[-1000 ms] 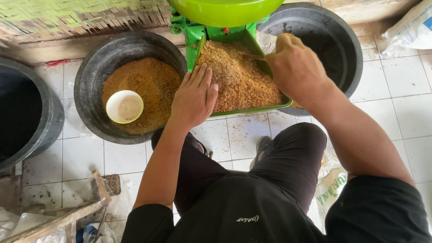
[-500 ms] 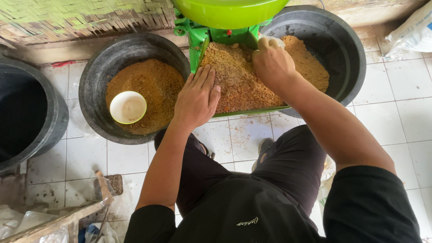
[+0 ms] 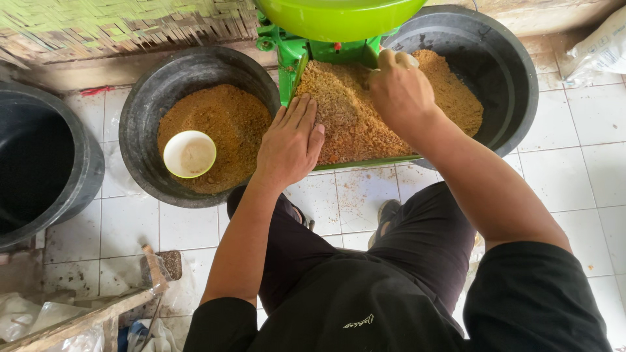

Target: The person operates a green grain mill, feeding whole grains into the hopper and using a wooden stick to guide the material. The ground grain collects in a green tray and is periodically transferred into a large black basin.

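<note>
The left hand (image 3: 291, 140) lies flat, fingers spread, on coarse golden-brown meal (image 3: 345, 120) heaped in a green metal chute tray (image 3: 365, 163). The right hand (image 3: 401, 91) is curled around a small pale object at the heap's top. Left of them, a black round tub (image 3: 147, 111) holds finer brown meal and a white plastic bowl (image 3: 189, 154).

Green hopper (image 3: 339, 16) overhangs meal tray (image 3: 365, 163); front side open.

Left hand (image 3: 291, 145) flat, fingers spread; right hand (image 3: 401, 91) curled, grip closed.
</note>
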Motion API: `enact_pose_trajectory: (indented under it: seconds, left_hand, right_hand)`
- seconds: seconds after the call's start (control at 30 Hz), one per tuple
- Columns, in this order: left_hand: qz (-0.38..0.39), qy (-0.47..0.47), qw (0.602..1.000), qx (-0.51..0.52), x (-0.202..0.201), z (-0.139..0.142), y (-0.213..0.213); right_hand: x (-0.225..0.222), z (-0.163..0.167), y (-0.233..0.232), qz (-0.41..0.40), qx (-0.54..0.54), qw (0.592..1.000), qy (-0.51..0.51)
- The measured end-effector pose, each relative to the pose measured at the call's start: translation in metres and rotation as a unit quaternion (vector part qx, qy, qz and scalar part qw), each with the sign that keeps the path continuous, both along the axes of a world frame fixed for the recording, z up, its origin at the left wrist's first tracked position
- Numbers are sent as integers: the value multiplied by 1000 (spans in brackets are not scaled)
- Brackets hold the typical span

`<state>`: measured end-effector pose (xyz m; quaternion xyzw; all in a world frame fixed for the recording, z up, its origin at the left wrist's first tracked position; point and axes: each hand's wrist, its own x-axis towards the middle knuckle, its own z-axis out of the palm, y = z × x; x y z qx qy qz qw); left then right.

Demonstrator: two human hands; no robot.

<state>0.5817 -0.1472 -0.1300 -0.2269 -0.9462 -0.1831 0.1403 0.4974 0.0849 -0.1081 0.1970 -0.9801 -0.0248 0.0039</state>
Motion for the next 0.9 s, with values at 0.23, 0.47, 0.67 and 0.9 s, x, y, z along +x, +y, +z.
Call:
enact_pose_trajectory:
  seconds: [0.23, 0.47, 0.67, 0.9]
  left_hand:
    - [-8, 2, 1000, -2, 0, -1, 1]
    - [-1, -4, 1000, 11, 1, -4, 0]
    - [-1, 0, 1000, -4, 1, -6, 1]
    - [-1, -6, 1000, 4, 1, -4, 1]
  right_hand:
    - [-5, -3, -3, 21, 67, 998, 2]
    - [35, 39, 34, -15, 56, 998, 19]
    - [37, 40, 30, -5, 81, 996, -43]
    - [19, 23, 15, -31, -27, 999, -7]
